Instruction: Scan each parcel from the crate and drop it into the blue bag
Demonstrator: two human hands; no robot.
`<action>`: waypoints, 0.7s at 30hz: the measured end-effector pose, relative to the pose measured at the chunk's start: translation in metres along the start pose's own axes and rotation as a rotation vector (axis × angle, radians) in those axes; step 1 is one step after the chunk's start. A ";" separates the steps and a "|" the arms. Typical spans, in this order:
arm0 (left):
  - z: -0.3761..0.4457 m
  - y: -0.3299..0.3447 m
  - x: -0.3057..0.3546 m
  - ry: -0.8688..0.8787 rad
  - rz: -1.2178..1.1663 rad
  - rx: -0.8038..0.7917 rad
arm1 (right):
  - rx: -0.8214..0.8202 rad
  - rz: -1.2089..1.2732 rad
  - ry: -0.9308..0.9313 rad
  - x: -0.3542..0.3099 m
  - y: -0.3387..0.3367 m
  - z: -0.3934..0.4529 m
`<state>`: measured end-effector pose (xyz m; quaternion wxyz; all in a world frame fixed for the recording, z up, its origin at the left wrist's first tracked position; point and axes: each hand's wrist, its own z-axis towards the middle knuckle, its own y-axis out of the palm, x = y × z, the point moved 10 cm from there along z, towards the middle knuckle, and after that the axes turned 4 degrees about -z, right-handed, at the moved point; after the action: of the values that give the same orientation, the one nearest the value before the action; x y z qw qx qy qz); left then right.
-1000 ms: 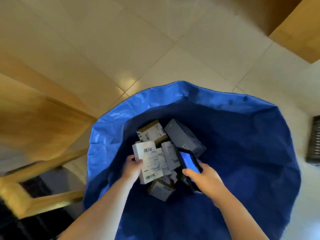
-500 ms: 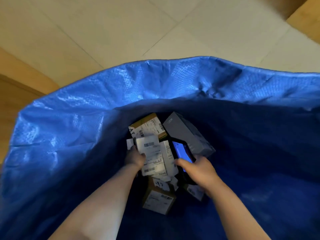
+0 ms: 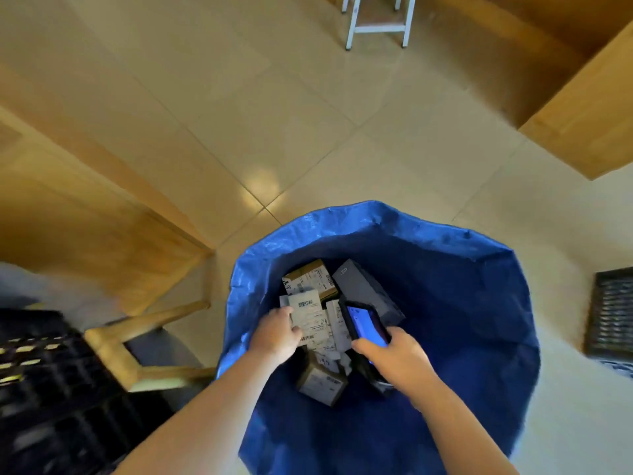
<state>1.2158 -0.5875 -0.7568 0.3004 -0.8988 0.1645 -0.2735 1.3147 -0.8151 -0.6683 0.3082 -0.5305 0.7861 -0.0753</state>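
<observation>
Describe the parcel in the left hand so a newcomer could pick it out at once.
Start at the big blue bag standing open on the tiled floor. Over its mouth the left hand grips a white parcel, beside the handheld scanner in the right hand. Unlike the brown and grey boxes lying below, it is held up and faced with a white barcode label.

Black crate [image 3: 51, 382] blurred — cut off at left edge.
</observation>
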 end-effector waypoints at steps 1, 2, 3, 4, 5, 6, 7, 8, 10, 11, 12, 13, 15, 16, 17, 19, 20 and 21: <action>-0.017 -0.014 0.006 0.011 -0.006 0.011 | 0.001 -0.010 -0.009 -0.007 -0.006 -0.016; -0.034 -0.027 0.012 0.025 -0.018 0.021 | 0.002 -0.019 -0.015 -0.014 -0.012 -0.033; -0.050 -0.039 0.018 0.044 -0.026 0.029 | 0.004 -0.027 -0.024 -0.021 -0.017 -0.048; -0.065 -0.050 0.024 0.068 -0.025 0.042 | 0.009 -0.039 -0.034 -0.027 -0.022 -0.062; -0.081 -0.064 0.030 0.100 -0.022 0.063 | 0.013 -0.055 -0.049 -0.034 -0.025 -0.077; -0.098 -0.077 0.036 0.130 -0.023 0.092 | 0.011 -0.072 -0.064 -0.042 -0.028 -0.090; -0.114 -0.090 0.040 0.152 -0.032 0.117 | 0.007 -0.084 -0.079 -0.050 -0.029 -0.103; -0.129 -0.101 0.042 0.166 -0.042 0.140 | 0.001 -0.087 -0.095 -0.057 -0.029 -0.116; -0.157 -0.119 0.038 0.179 -0.062 0.177 | -0.007 -0.096 -0.140 -0.072 -0.026 -0.140; -0.171 -0.129 0.034 0.187 -0.058 0.206 | -0.013 -0.114 -0.164 -0.080 -0.023 -0.152; -0.184 -0.138 0.028 0.192 -0.058 0.235 | -0.019 -0.138 -0.183 -0.086 -0.018 -0.163; -0.198 -0.145 0.019 0.190 -0.069 0.262 | -0.027 -0.160 -0.198 -0.092 -0.013 -0.174; -0.225 -0.162 -0.001 0.193 -0.093 0.330 | -0.046 -0.208 -0.223 -0.103 0.002 -0.196; -0.239 -0.169 -0.012 0.188 -0.110 0.359 | -0.058 -0.231 -0.237 -0.110 0.011 -0.207; -0.251 -0.176 -0.026 0.178 -0.137 0.386 | -0.069 -0.256 -0.256 -0.117 0.021 -0.219; -0.275 -0.188 -0.057 0.153 -0.214 0.441 | -0.091 -0.284 -0.291 -0.131 0.042 -0.242; -0.288 -0.193 -0.074 0.140 -0.252 0.469 | -0.096 -0.290 -0.301 -0.136 0.054 -0.253; -0.299 -0.196 -0.092 0.132 -0.283 0.501 | -0.095 -0.295 -0.313 -0.141 0.066 -0.262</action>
<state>0.9921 -0.5294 -0.4690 0.4602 -0.7911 -0.0161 -0.4026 1.1497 -0.7175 -0.4310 0.3867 -0.6590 0.6451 0.0007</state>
